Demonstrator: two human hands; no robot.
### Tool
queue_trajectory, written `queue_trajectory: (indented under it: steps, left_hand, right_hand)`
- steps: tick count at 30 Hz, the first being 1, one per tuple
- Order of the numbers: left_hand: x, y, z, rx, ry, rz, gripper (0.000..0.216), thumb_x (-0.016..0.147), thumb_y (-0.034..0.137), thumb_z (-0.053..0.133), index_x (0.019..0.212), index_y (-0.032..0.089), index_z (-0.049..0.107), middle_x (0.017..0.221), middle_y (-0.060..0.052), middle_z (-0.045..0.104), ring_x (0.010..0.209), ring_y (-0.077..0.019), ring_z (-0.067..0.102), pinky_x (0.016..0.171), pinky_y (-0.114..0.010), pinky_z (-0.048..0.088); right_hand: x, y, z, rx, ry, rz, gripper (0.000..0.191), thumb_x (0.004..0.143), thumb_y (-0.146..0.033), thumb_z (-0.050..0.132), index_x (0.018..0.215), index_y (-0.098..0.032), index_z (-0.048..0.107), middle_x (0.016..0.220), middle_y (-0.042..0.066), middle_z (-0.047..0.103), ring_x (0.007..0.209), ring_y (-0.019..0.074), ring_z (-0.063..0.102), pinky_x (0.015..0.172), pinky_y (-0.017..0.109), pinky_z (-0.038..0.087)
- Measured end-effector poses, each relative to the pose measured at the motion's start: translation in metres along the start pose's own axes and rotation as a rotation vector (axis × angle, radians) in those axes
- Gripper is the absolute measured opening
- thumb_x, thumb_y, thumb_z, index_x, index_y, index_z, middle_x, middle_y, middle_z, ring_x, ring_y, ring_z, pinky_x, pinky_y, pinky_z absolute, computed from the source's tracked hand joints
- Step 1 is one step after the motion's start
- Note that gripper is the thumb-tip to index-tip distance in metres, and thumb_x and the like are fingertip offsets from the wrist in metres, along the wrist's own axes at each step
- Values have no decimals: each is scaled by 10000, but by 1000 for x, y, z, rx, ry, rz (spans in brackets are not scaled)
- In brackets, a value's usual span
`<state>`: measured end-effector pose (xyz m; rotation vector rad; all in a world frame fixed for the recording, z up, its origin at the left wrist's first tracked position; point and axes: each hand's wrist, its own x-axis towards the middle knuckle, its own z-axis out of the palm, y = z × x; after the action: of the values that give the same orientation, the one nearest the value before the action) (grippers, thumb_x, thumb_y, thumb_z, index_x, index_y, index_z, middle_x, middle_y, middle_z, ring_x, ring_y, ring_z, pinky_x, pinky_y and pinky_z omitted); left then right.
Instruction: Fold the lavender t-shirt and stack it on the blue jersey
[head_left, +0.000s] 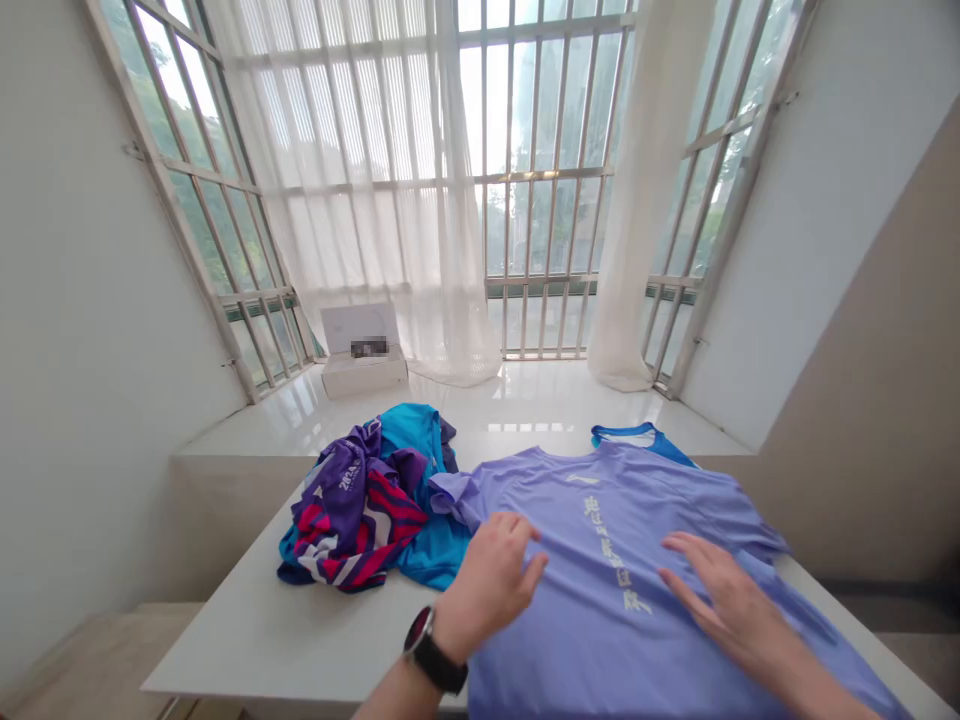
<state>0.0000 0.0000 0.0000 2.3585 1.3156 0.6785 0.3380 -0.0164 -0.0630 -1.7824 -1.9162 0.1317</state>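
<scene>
A lavender T-shirt (555, 590) with pale vertical lettering lies spread out in front of me, its collar toward the window. Over its left side is my left hand (499, 565), fingers somewhat curled and apart, holding nothing; a dark watch (435, 650) sits on that wrist. My right hand (720, 595) hovers at or just above the shirt's right half, thumb and fingers spread. Whether either hand touches the cloth I cannot tell. Behind the shirt's right shoulder a blue garment's collar (626, 434) sticks out, the remainder covered.
To the left lies a crumpled heap of purple, red and blue clothes (367, 510) on the white table (247, 620). An open white box (365, 375) stands on the windowsill (525, 395). Sheer curtains (442, 250) hang before the barred window.
</scene>
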Motion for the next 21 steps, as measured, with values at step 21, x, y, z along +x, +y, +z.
queue_trajectory:
  steps: [21]
  left_hand:
    - [151, -20, 66, 392, -92, -124, 654, 987, 575, 304, 1415, 121, 500, 1547, -206, 379, 1449, -415, 255, 1159, -610, 168]
  right_hand:
    - [108, 95, -46, 145, 209, 280, 440, 747, -310, 443, 1098, -205, 686, 1194, 114, 707, 1106, 303, 652, 1000, 442, 491]
